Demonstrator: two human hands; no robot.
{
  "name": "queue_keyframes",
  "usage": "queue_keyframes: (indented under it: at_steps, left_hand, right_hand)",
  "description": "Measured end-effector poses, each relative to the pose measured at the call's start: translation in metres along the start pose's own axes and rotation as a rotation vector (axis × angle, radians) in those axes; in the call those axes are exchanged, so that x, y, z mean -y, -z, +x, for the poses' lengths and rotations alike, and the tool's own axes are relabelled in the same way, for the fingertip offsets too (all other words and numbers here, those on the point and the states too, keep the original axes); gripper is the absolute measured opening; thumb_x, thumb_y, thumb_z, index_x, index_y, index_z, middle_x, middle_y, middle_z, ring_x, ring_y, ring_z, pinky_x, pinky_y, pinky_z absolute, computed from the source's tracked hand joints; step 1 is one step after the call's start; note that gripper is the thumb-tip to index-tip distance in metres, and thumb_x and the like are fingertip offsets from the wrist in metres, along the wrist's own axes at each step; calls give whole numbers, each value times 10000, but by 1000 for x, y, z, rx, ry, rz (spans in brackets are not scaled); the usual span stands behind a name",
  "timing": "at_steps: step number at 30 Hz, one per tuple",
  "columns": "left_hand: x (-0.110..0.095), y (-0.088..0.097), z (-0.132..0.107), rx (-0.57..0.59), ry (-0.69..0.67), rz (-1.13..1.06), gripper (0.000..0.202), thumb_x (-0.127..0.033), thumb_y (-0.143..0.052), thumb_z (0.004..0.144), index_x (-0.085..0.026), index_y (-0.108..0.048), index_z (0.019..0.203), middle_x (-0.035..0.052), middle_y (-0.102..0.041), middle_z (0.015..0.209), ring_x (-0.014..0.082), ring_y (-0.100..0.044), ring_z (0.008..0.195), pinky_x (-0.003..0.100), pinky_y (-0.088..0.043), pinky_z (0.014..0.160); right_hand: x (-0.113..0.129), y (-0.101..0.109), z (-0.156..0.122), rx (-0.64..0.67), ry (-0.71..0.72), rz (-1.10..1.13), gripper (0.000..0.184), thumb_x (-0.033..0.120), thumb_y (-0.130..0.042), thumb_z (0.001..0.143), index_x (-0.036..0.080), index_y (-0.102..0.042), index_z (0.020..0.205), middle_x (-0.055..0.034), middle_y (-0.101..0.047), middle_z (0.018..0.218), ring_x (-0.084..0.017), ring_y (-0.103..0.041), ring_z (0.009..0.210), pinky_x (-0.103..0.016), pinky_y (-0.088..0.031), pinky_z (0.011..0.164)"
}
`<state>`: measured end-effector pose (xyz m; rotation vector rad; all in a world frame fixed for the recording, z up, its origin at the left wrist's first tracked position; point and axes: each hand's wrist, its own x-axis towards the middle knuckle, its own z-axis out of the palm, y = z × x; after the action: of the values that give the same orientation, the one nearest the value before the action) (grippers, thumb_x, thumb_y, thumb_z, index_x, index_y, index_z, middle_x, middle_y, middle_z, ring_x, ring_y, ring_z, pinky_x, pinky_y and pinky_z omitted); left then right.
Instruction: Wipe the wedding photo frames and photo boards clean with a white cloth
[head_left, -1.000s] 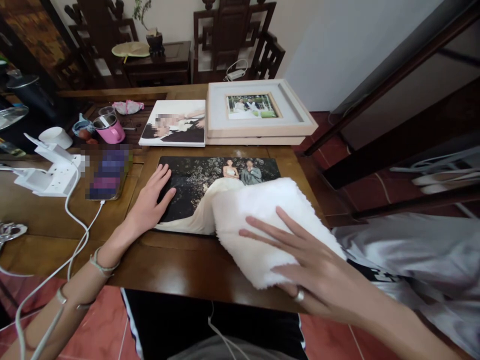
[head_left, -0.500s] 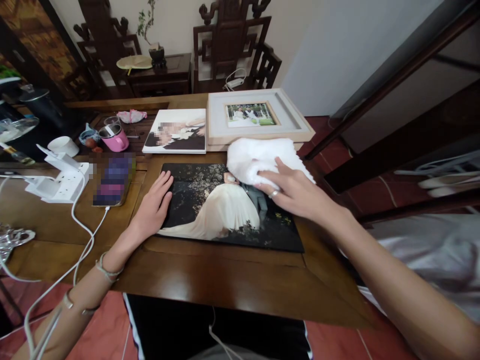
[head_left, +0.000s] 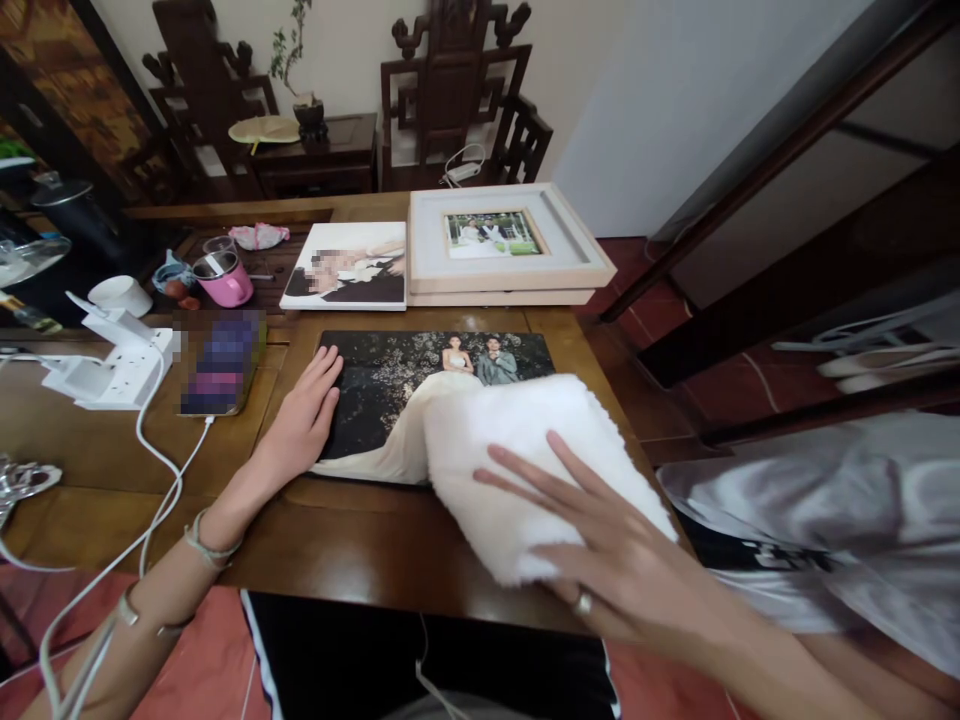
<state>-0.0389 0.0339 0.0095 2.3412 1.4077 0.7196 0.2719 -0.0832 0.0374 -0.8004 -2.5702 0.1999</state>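
Note:
A dark photo panel lies flat on the wooden table, showing a couple and a long pale gown. My left hand rests on its left edge, fingers stretched out and holding nothing. Over the panel's lower right part lies a fluffy white cloth, which also reaches past the near edge onto the table. My right hand has hold of this cloth, its fingers spread across the top and pressing down. The panel's lower right corner is hidden under the cloth.
Behind the panel are a white photo print and a light wooden picture frame. To the left sit a phone, a white power strip with cables, and a pink mug. A person in grey is at the right.
My right hand has moved the white cloth from the panel's upper right down toward me, uncovering the couple in the picture. My left hand stays on the left edge.

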Motion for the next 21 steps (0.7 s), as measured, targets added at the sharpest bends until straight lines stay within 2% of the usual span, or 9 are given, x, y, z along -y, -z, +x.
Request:
queue_keyframes:
  at_steps: [4,8,11,13,15,19,21]
  left_hand:
    - [0,0,-1,20,12,2,486,-358,-289,975,-162,-388,1409,102,-336,1510,223,-222,1426,473,-208,1164]
    - [-1,0,-1,13,13,-6,482,-357,-296,976,-160,-395,1404,106,-338,1508,219,-221,1426,468,-207,1165]
    - [-1,-1,-1,-17,24,-16,478,-358,-317,973,-144,-416,1389,118,-352,1499,220,-242,1420,468,-218,1161]
    - [-1,-2,-1,-38,32,-21,475,-355,-321,973,-132,-431,1377,128,-367,1489,222,-259,1414,469,-225,1159]
    - [-1,-3,-1,-52,31,-23,470,-349,-319,973,-130,-439,1372,129,-379,1482,224,-272,1409,472,-232,1156]
    - [0,-4,-1,-59,21,-12,466,-339,-319,971,-130,-443,1369,127,-377,1483,226,-276,1408,471,-237,1156]
    - [0,-4,-1,-51,18,-10,471,-331,-319,970,-116,-439,1371,135,-372,1485,225,-269,1410,461,-232,1159]
  right_hand:
    - [-46,4,22,-14,-110,-59,183,131,-468,863,208,-621,926,-153,-487,1390,-302,-402,1314,-638,-246,1089]
    - [-93,7,48,-25,-208,-104,212,203,-437,915,216,-628,1005,-118,-603,1271,-321,-433,1291,-613,-298,1081]
    - [-105,4,56,-65,-237,-147,245,216,-408,931,173,-630,1024,-157,-641,1195,-345,-448,1273,-622,-347,1041]
    - [-93,0,53,-54,-204,-167,231,184,-419,916,145,-637,985,-192,-620,1219,-357,-427,1285,-655,-309,1044]
    - [-67,-4,44,-31,-154,-163,202,139,-447,887,132,-645,928,-219,-558,1297,-360,-386,1311,-675,-261,1053]
    - [-4,-8,28,-8,-31,-37,211,79,-470,831,157,-662,872,-206,-506,1356,-362,-336,1336,-714,-233,1031]
    - [11,-7,26,16,7,25,202,87,-493,814,174,-669,865,-184,-501,1367,-351,-336,1338,-700,-237,1041]
